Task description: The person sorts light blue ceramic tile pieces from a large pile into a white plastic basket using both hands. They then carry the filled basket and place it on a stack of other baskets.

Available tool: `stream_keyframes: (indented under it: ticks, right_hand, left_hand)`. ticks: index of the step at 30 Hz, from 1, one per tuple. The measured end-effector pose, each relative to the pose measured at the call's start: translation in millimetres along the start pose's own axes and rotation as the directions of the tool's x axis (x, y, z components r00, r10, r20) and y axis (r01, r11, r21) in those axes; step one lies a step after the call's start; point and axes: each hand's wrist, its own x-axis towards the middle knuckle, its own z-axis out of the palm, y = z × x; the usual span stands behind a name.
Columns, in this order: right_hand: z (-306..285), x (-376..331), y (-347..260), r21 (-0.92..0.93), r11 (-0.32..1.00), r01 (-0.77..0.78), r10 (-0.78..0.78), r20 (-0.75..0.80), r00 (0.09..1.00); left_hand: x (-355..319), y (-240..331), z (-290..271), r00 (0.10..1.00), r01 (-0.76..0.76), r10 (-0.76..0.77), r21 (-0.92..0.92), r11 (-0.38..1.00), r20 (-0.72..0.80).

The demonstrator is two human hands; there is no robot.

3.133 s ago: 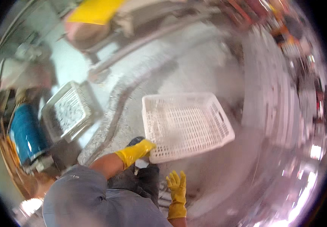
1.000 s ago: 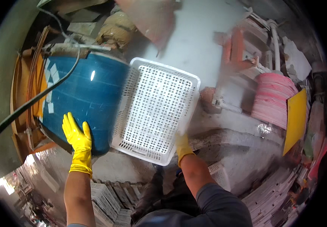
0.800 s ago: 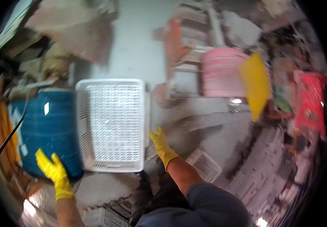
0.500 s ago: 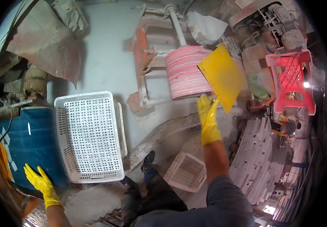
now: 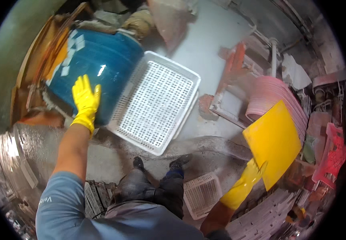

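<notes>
My left hand (image 5: 86, 100), in a yellow rubber glove, lies with fingers extended over the near part of a curved, glossy blue surface (image 5: 113, 52) like a wide drum. Several small white rectangular pieces (image 5: 70, 54) rest on that surface, beyond my fingertips. In its own yellow glove, my right hand (image 5: 251, 176) grips the lower corner of a flat yellow sheet (image 5: 275, 140). The sheet is tilted upright and partly covers a pink striped roll (image 5: 271, 94). Beside the blue surface stands a white perforated crate (image 5: 157, 104), with no pieces visible in it.
A smaller white crate (image 5: 202, 196) sits on the floor right of my legs. A pink plastic stool (image 5: 331, 154) stands at the far right, near stacked pale strips (image 5: 261, 216). An orange metal frame (image 5: 231, 74) rises behind the crate. A low curb (image 5: 217, 144) runs past my feet.
My view has turned left, bringing the blue surface nearer the middle. My left hand now reaches farther over it. The yellow sheet has come away from the roll's edge toward me in my right hand.
</notes>
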Motion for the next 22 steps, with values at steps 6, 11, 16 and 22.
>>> stream_keyframes:
  ticks: [6, 11, 16, 22]
  right_hand:
    - [-97.3, -76.3, -105.6, 0.586, -0.803, -0.109, 0.297, 0.552, 0.779]
    - [-97.3, -33.0, -260.3, -0.032, -0.962, -0.272, -0.134, 0.922, 0.363]
    - [46.3, -83.3, -397.4, -0.710, -0.577, -0.403, -0.779, 0.627, 0.010]
    - [-15.2, -82.8, -552.9, -0.873, -0.461, -0.160, -0.880, 0.473, -0.047]
  left_hand:
    - [-1.5, -38.3, -5.7, 0.990, -0.052, 0.065, -0.103, 0.993, 0.128]
    - [-0.1, -125.9, -11.4, 0.987, -0.157, 0.157, -0.145, 0.977, -0.008]
    - [-8.5, -116.1, 2.2, 0.996, -0.078, 0.067, -0.240, 0.968, -0.051]
    - [-12.8, -125.8, -7.4, 0.999, -0.022, 0.030, -0.230, 0.973, 0.033]
